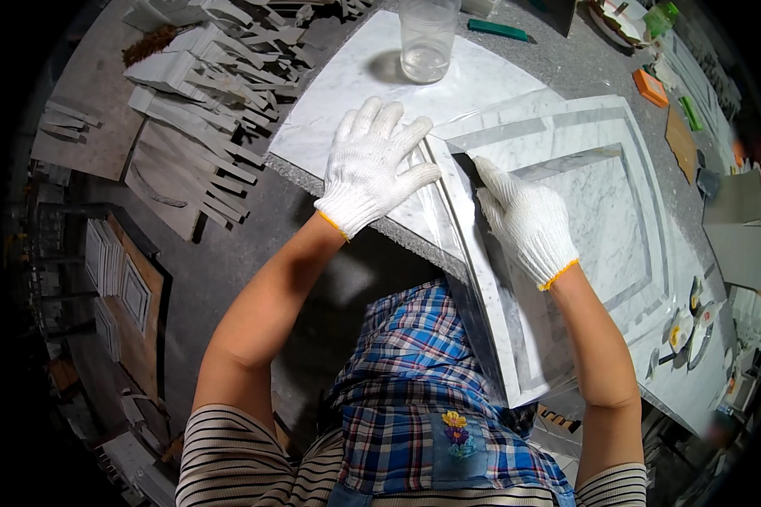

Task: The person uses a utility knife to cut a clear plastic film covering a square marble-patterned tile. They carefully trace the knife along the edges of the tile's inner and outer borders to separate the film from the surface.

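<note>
marble panel (600, 207), right of centre frame | heavy, stiff, slick, chippy imo | grab opposite edges | left hand (370, 165): fingers spread; right hand (526, 218): can't tell if fingers clamp

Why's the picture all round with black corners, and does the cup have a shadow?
In the head view, the fisheye lens rounds the picture, leaving black corners; also in the head view, the clear cup casts a dark shadow leftward on the white slab.

Grey-banded white marble panel (596, 215), face up
</note>
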`<state>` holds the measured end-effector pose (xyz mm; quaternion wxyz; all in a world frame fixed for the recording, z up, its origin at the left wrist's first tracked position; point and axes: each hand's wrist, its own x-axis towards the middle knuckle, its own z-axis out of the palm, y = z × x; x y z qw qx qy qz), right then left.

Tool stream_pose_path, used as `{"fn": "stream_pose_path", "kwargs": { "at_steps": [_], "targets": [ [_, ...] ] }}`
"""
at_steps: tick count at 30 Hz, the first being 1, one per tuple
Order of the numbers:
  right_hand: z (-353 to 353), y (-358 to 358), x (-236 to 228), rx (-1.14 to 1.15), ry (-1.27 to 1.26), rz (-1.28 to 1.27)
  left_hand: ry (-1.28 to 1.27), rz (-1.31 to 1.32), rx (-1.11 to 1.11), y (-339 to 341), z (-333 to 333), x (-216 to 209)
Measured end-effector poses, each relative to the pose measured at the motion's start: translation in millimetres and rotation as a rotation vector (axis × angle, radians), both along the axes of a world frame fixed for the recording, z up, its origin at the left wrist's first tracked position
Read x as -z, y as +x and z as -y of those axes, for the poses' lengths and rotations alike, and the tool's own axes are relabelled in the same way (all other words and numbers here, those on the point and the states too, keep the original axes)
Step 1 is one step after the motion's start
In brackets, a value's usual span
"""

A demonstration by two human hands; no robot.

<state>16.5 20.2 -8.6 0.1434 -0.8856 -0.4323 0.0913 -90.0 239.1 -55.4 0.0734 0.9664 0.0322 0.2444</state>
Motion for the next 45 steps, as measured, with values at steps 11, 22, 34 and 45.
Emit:
{"fn": "stream_pose_path", "kwargs": {
  "at_steps": [11,22,34,45],
  "targets": [
    [9.4,5.5,6.9,-0.087,0.010,0.036,-0.019,-0.006,0.003,-0.6,0.2,-2.0],
    [18.8,9.3,8.6,-0.051,0.043,-0.032,-0.025,0.001,-0.002,-1.7,1.3,-3.5],
    [9.3,13.0,9.5,-0.117,0.030,0.009,-0.009,-0.041,-0.016,-0.9,1.1,-3.1],
    [25.5,8.1,5.1,-0.121,-0.019,-0.017,0.011,-0.012,-0.009,0.5,0.7,-0.3]
  ]
}}
